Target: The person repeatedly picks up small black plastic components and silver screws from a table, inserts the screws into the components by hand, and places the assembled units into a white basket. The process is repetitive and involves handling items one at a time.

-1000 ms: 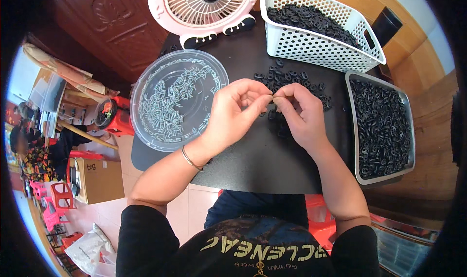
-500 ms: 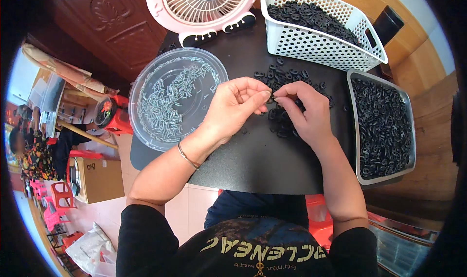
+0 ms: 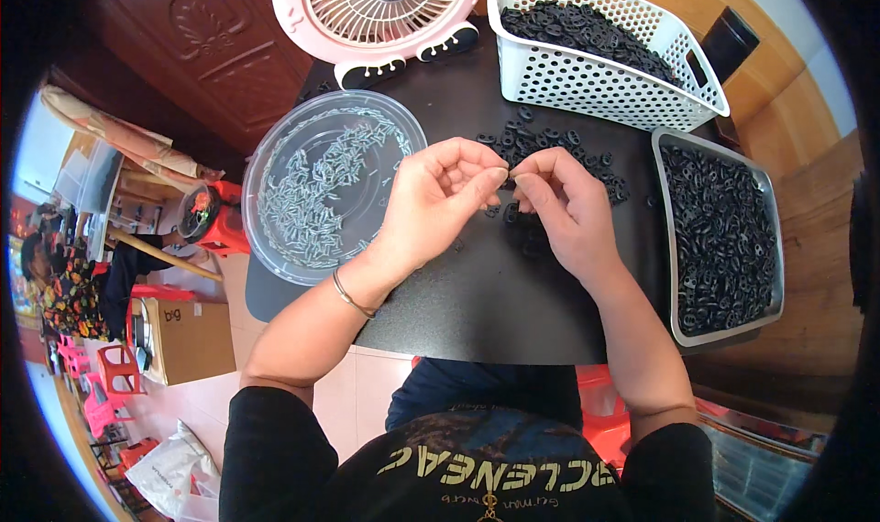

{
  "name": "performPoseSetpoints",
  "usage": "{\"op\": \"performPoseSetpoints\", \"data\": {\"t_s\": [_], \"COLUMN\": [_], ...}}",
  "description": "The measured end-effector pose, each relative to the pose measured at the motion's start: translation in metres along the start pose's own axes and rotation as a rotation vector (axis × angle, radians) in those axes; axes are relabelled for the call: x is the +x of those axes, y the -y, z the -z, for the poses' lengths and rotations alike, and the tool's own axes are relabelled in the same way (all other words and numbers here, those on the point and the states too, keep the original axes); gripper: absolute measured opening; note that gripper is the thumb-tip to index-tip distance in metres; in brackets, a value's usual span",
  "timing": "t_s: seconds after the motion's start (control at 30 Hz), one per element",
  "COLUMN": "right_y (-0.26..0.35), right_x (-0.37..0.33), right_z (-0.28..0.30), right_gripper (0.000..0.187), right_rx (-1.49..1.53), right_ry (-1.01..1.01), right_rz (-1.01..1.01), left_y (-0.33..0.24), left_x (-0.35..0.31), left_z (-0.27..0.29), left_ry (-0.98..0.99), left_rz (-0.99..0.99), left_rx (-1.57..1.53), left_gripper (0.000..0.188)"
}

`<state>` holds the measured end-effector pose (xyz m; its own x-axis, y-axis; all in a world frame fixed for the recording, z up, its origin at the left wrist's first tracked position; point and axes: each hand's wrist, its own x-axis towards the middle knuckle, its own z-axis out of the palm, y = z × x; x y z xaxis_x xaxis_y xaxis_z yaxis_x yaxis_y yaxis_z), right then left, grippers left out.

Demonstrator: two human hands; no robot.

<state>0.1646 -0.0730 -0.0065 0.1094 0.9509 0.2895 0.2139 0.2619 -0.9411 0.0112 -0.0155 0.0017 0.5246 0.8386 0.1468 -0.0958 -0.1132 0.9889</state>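
Over the dark table, my left hand point(image 3: 446, 185) and my right hand point(image 3: 570, 212) meet with thumb and index fingertips pinched together. What sits between the fingertips is too small and covered to make out. Beneath and behind them lies a loose pile of small black plastic pieces point(image 3: 522, 142), each with holes through it. To the left stands a round clear plastic tub point(image 3: 374, 212) holding many short silvery screws point(image 3: 316, 212). A metal tray point(image 3: 682, 325) full of the same black pieces point(image 3: 720, 238) is at the right.
A white perforated basket point(image 3: 587, 96) heaped with black pieces stands at the back right. Beside it is a pink fan point(image 3: 353, 50) with shoe-shaped feet. The dark table point(image 3: 477, 320) ends just before my body. A cardboard box point(image 3: 194, 340) and another person point(image 3: 78, 293) are off to the left.
My right fingertips have moved slightly up and closer to the left ones. The small items seen at the fingertips before are now mostly hidden.
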Motion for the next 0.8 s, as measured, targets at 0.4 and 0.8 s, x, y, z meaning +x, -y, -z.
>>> {"op": "performPoseSetpoints", "data": {"t_s": [0.4,0.8], "right_y": [-0.004,-0.001], "right_x": [0.001,-0.001], "right_z": [0.007,-0.001], "right_gripper": [0.013,0.007], "right_rx": [-0.327,-0.026], "right_ry": [-0.048,-0.036], "right_rz": [0.316,0.083], "left_y": [0.01,0.005], "left_x": [0.003,-0.001], "left_z": [0.004,-0.004], "left_ry": [0.119,-0.014], "left_rz": [0.258,-0.068], "left_rx": [-0.378,-0.067], "left_gripper": [0.011,0.011]}}
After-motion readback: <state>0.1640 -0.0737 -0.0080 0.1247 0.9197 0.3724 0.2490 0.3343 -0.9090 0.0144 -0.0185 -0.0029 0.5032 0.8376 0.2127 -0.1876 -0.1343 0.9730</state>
